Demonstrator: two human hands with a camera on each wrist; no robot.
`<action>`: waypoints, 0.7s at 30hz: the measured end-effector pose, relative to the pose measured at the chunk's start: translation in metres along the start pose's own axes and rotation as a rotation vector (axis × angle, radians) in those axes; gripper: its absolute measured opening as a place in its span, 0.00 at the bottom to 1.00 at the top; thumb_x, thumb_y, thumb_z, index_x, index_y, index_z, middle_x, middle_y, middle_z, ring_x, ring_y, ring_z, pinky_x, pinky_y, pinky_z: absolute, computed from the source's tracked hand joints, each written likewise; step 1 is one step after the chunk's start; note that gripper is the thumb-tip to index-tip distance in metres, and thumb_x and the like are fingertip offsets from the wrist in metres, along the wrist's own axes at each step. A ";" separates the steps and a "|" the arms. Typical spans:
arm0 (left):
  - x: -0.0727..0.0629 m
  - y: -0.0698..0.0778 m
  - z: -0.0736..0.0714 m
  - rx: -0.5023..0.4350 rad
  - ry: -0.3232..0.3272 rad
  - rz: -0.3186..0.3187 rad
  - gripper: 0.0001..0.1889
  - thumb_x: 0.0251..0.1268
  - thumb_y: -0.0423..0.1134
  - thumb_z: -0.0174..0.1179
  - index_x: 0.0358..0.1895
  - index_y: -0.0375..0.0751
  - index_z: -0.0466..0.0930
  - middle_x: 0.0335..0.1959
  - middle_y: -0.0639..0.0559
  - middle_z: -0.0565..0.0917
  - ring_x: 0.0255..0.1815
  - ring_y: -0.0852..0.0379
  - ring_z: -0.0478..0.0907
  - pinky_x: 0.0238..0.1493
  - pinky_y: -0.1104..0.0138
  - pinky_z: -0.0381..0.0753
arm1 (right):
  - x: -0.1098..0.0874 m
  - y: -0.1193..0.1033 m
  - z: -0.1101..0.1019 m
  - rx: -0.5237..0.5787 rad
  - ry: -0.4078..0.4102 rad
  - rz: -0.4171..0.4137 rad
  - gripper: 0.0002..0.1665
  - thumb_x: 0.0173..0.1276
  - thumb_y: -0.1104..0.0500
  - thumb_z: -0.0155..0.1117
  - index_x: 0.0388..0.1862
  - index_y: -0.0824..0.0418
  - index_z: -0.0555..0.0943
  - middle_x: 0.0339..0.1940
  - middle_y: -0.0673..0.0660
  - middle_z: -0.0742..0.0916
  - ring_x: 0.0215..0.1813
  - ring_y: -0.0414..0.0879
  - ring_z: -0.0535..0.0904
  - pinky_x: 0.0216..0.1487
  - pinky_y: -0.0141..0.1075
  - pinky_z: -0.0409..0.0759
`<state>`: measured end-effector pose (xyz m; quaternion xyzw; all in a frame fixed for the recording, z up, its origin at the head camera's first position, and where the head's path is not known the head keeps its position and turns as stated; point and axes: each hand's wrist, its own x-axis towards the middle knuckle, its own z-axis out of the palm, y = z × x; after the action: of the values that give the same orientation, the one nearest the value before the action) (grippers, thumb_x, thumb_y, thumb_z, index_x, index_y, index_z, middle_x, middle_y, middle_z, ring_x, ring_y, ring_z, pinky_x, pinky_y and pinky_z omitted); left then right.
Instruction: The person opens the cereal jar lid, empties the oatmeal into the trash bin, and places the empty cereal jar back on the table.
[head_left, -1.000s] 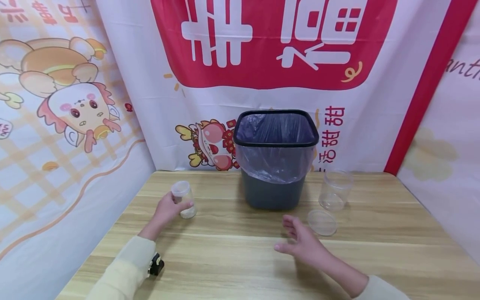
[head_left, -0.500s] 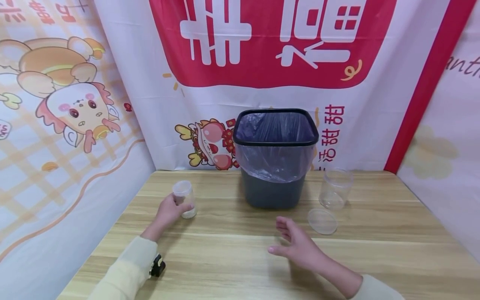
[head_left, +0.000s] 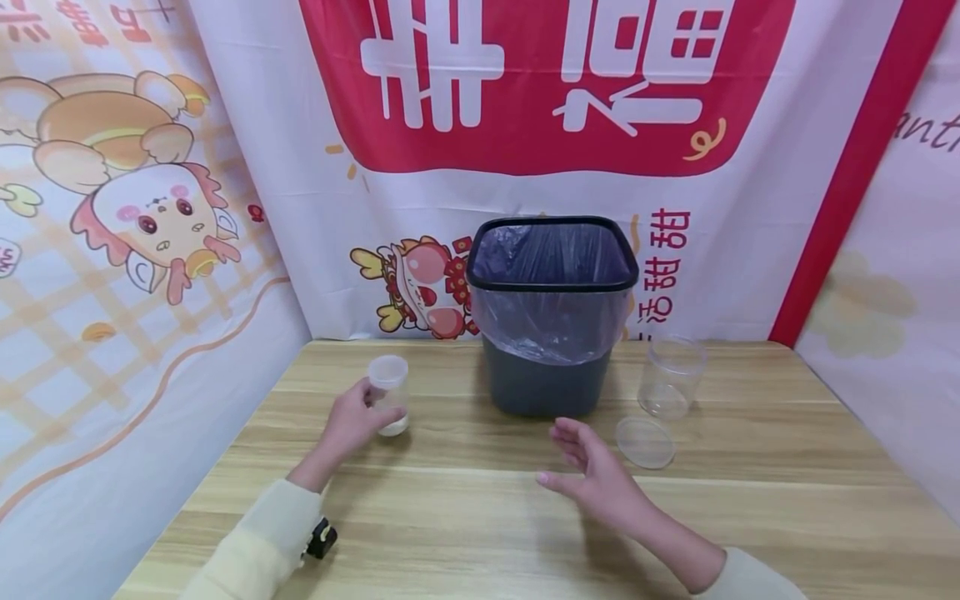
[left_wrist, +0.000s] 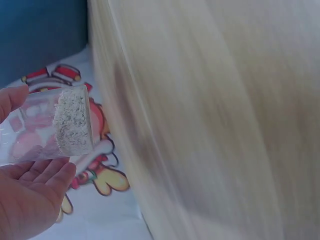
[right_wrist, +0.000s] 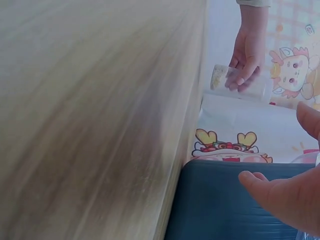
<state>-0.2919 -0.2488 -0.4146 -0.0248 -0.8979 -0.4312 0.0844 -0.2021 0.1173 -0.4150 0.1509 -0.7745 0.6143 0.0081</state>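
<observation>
My left hand (head_left: 352, 427) grips a clear plastic jar (head_left: 389, 390) at the left of the table, thumb on one side and fingers on the other. The jar is upright with a whitish top. Pale, rice-like grains (left_wrist: 73, 122) fill its bottom part in the left wrist view. A narrow gap seems to show between its base and the table. My right hand (head_left: 600, 483) hovers over the table in front of the bin, thumb and fingers spread apart, holding nothing. Right of it lies a translucent round lid (head_left: 645, 442), which it does not touch.
A dark grey bin (head_left: 547, 387) with a plastic liner stands at the back middle. A second clear jar (head_left: 670, 379) stands behind the lid. Printed cloths (head_left: 330, 250) border the wooden table (head_left: 450, 517) at the back and sides. A small black device (head_left: 321, 538) is at my left cuff.
My left hand has moved the jar a little to the right, apparently slightly up. My right hand shifted slightly left, then stayed nearly still. The bin, lid and second jar have not moved.
</observation>
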 end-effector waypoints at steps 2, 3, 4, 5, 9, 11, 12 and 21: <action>-0.002 0.005 0.004 -0.001 -0.007 0.015 0.35 0.50 0.46 0.74 0.59 0.31 0.72 0.54 0.35 0.78 0.58 0.37 0.73 0.59 0.45 0.71 | 0.001 -0.002 0.001 0.024 0.013 0.000 0.42 0.56 0.66 0.75 0.67 0.73 0.65 0.63 0.67 0.76 0.66 0.60 0.71 0.65 0.45 0.68; -0.003 0.008 0.006 0.002 -0.011 0.024 0.34 0.50 0.45 0.74 0.58 0.32 0.73 0.54 0.35 0.79 0.58 0.37 0.73 0.59 0.45 0.72 | 0.001 -0.003 0.001 0.038 0.019 -0.002 0.42 0.56 0.66 0.75 0.67 0.73 0.65 0.63 0.67 0.76 0.66 0.60 0.70 0.65 0.44 0.68; -0.004 0.011 0.008 0.005 -0.014 0.031 0.34 0.49 0.45 0.74 0.58 0.32 0.73 0.53 0.35 0.79 0.57 0.37 0.74 0.58 0.46 0.72 | 0.001 -0.004 0.001 0.050 0.022 -0.004 0.42 0.56 0.66 0.75 0.67 0.73 0.65 0.63 0.67 0.76 0.66 0.59 0.70 0.66 0.44 0.68; -0.006 0.014 0.011 0.006 -0.018 0.039 0.33 0.49 0.45 0.74 0.57 0.32 0.73 0.53 0.36 0.79 0.57 0.37 0.74 0.57 0.46 0.73 | 0.001 -0.005 0.002 0.063 0.025 -0.008 0.42 0.56 0.66 0.74 0.67 0.73 0.65 0.64 0.67 0.76 0.66 0.60 0.70 0.66 0.44 0.68; -0.012 0.028 0.019 0.016 -0.024 0.085 0.31 0.48 0.44 0.75 0.55 0.33 0.75 0.50 0.37 0.81 0.53 0.40 0.77 0.55 0.48 0.76 | 0.000 -0.008 0.002 0.097 0.041 -0.033 0.42 0.56 0.67 0.74 0.66 0.74 0.64 0.63 0.68 0.76 0.66 0.61 0.70 0.65 0.43 0.68; -0.016 0.034 0.024 0.020 -0.021 0.107 0.31 0.46 0.43 0.75 0.54 0.33 0.76 0.49 0.38 0.82 0.52 0.42 0.77 0.54 0.48 0.76 | 0.000 -0.009 0.002 0.106 0.049 -0.045 0.43 0.55 0.68 0.75 0.67 0.74 0.64 0.63 0.67 0.76 0.66 0.61 0.70 0.65 0.42 0.68; -0.017 0.037 0.026 0.023 -0.018 0.118 0.31 0.45 0.43 0.76 0.54 0.33 0.77 0.49 0.39 0.82 0.51 0.43 0.77 0.54 0.49 0.77 | 0.000 -0.010 0.003 0.110 0.053 -0.048 0.43 0.55 0.68 0.75 0.67 0.74 0.64 0.63 0.67 0.76 0.66 0.61 0.70 0.65 0.42 0.68; -0.031 0.060 0.046 0.041 -0.032 0.229 0.29 0.42 0.41 0.77 0.50 0.34 0.80 0.45 0.44 0.83 0.47 0.47 0.79 0.48 0.52 0.80 | 0.004 -0.012 0.004 0.146 0.107 -0.030 0.46 0.56 0.68 0.74 0.69 0.73 0.60 0.64 0.65 0.75 0.67 0.58 0.69 0.66 0.41 0.67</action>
<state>-0.2600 -0.1746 -0.4016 -0.1323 -0.8991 -0.3998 0.1194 -0.2023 0.1107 -0.4042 0.1299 -0.7238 0.6760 0.0477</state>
